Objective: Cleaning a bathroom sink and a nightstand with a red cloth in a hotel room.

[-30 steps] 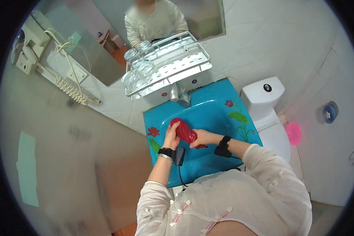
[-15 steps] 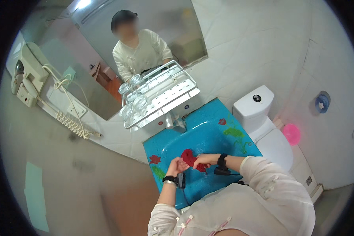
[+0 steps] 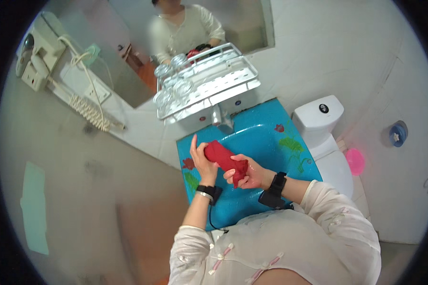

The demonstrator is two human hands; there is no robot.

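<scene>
A bunched red cloth [image 3: 219, 154] is stretched slantwise between my two hands, over the blue washbasin [image 3: 271, 152]. My left hand [image 3: 205, 164] grips its upper left end, with the index finger pointing up and away from it. Around the lower right end, the fingers of my right hand [image 3: 253, 175] are wrapped, and a loose fold of cloth hangs below them. The metal faucet [image 3: 222, 119] sits at the back of the basin, beyond the cloth. Each wrist carries a black strap with a small black device.
Above the faucet a metal wall rack [image 3: 214, 85] holds several clear glasses [image 3: 180, 88]. A white toilet [image 3: 325, 137] stands right of the basin, with a pink bowl [image 3: 355, 161] past it. A hair dryer with a coiled cord [image 3: 88, 113] hangs on the left wall.
Both hands have risen with the red cloth, which now looks longer and straighter. The left hand has moved from beside the cloth onto its upper end. The whole view has shifted.
</scene>
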